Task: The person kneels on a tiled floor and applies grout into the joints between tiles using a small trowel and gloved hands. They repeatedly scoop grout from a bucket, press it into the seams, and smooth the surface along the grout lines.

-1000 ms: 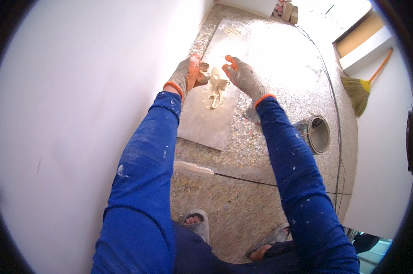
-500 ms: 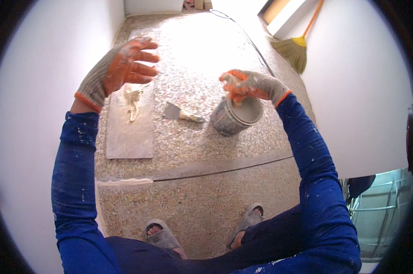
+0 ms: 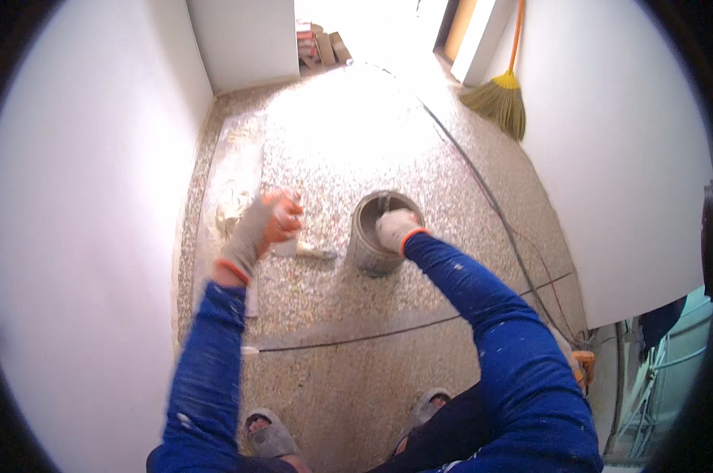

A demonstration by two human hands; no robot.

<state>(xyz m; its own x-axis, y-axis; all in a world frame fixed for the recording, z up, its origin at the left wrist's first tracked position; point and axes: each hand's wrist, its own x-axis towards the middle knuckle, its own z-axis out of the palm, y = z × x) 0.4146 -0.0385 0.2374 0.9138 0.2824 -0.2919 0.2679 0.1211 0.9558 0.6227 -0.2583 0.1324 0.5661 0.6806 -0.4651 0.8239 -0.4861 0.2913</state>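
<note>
Both gloved hands work: the right hand [image 3: 394, 229] dips into the bucket [image 3: 380, 234], its grip hidden. The left hand [image 3: 268, 225], half-curled and seemingly empty, hovers above the trowel [image 3: 308, 251]. Next probably needs a careful lift out.

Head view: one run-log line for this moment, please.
left hand: above putty knife | right hand: inside round grey metal bucket | surface: speckled terrazzo floor

Two gloved hands: left hand [image 3: 263, 229], right hand [image 3: 394, 229]; one bucket [image 3: 382, 234]; one broom [image 3: 498, 94]; one trowel [image 3: 305, 251].

blue sleeves [image 3: 498, 315], speckled floor [image 3: 349, 370], grey bucket [image 3: 372, 244]
</note>
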